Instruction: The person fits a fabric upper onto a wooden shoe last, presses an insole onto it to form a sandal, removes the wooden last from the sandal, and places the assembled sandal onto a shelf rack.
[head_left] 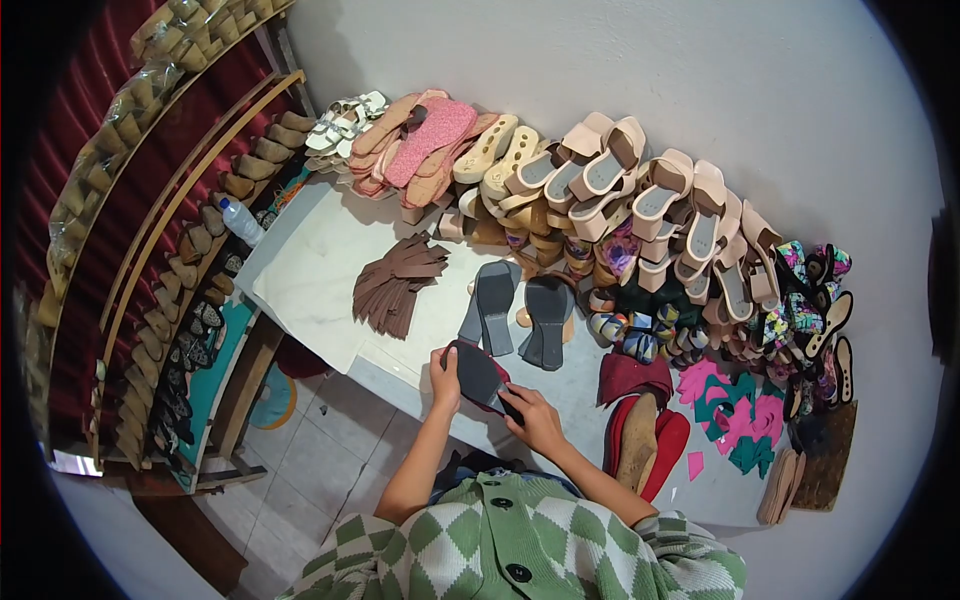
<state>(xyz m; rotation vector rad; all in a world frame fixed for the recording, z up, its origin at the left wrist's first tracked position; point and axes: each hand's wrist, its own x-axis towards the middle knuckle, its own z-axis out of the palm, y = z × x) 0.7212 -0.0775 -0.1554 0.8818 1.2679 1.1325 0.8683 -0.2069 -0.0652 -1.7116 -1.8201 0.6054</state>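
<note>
Squarely ahead stands the table (pixel 590 388), with a dark pair of shoes (pixel 547 312) lying on it just beyond the hands. Nearer, a black-soled shoe (pixel 474 377) is held sole up over the table's near edge, its long axis slanting from upper left to lower right between the hands. The left hand (pixel 445 382) clamps its upper-left side; the right hand (pixel 538 420) grips the lower-right end, around what looks like the heel.

Two hands (pixel 446 379) (pixel 536 417), one held dark sole (pixel 474 374), one bottle (pixel 241 222), one pile of brown strips (pixel 400 285)
</note>
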